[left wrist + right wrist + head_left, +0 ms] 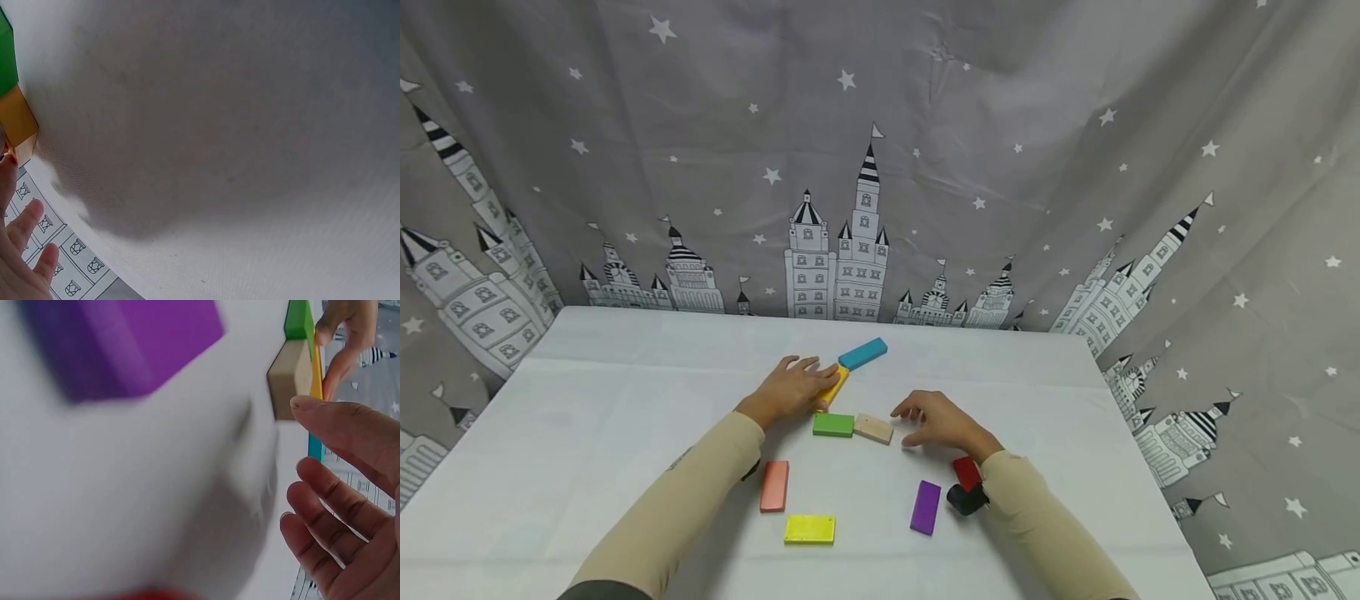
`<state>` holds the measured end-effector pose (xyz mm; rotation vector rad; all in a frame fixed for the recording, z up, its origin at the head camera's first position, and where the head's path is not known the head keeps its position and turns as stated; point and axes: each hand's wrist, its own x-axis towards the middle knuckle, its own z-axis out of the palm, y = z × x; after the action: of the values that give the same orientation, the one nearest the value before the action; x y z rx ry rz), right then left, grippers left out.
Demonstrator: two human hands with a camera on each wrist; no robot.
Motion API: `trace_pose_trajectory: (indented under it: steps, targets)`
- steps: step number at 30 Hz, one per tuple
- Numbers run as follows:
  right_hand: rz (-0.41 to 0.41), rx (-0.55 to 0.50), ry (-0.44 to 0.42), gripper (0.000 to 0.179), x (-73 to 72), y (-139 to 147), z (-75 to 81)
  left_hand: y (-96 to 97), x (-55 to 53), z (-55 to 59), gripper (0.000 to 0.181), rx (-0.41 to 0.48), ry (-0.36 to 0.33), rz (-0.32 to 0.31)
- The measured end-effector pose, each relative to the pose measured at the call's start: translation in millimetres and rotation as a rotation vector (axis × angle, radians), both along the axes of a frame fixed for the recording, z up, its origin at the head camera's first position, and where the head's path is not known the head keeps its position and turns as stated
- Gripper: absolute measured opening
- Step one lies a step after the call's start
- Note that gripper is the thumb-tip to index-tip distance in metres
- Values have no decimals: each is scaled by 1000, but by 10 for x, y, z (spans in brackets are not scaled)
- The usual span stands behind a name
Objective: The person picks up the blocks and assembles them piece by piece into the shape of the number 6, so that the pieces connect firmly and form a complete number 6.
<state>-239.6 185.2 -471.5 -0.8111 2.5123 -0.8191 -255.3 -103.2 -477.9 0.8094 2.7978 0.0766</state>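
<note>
Blocks (833,426), 8 in all, lie before a grey curtain (1015,75) printed with pale stars and castles, on a white table (647,400). 2 beige sleeves (692,483) cross the table from its near side. Out of them come 2 bare hands.

Left hand (790,390) pinches the orange block (832,392) between thumb and fingertip, the remaining fingers spread loosely. Right hand (946,421) is held with thumb and fingers apart, nothing between them, just beside the wood block (873,428). From the right wrist the thumb tip overlaps that block, but the head view shows a small gap.

4 blocks form a bent line near the middle of the table. At the far end the blue block (862,353) lies aslant and meets the orange block's far end. Orange's near end lies by the green block (827,427); I cannot tell whether they touch. Green and wood lie end to end, touching.

4 more lie nearer the person: the salmon block (774,486) and the yellow block (810,530) at left, the purple block (926,507) and the red block (966,472) at right. Red is partly hidden by the right wrist and its small black device (966,500).
</note>
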Motion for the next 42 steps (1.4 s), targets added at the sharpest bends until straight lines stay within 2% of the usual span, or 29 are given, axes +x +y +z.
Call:
trace_pose_trajectory:
  steps: [11,21,28,34,42]
  targets:
    - [-44,25,-45,37,208,475,34,1,-20,-19,62,-8,-4,-3]
    - [48,79,3,27,366,762,69,20,-22,-1,62,20,-8,-1]
    - [-3,104,17,35,483,887,54,20,-14,10,62,16,-33,16]
    - [-45,104,63,40,569,902,-17,7,-5,14,62,18,-21,16]
    - [-113,131,104,35,609,854,-75,21,-8,6,62,21,-11,6]
